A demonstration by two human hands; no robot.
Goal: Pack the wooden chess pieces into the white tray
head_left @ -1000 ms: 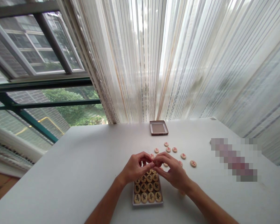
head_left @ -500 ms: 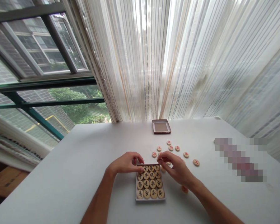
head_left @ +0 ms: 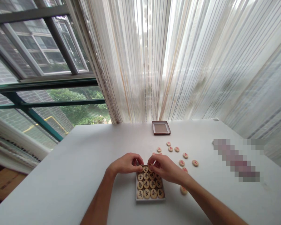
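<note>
A shallow white-walled box [head_left: 150, 201] lies on the table, filled with rows of round wooden xiangqi pieces [head_left: 146, 193] marked in black. My left hand [head_left: 126, 163] grips the box's far left corner, thumb over the edge and fingers behind the wall. Over the far right part of the box is my right hand [head_left: 167, 168], its fingertips pinched at a xiangqi piece in the far row; the fingers mostly cover it. To the right and beyond the box, several red-marked pieces [head_left: 185, 155] are scattered, some hidden behind the right hand.
A box lid [head_left: 161, 127] with a dark rim lies inside up near the far table edge. On the right of the white table [head_left: 84, 175] is a blurred-out long object [head_left: 235, 161]. Striped curtains [head_left: 150, 62] hang past the far edge, with a window at left.
My right hand has moved left, from beside the box's far right corner to over its far row. The left hand keeps its place at the corner.
</note>
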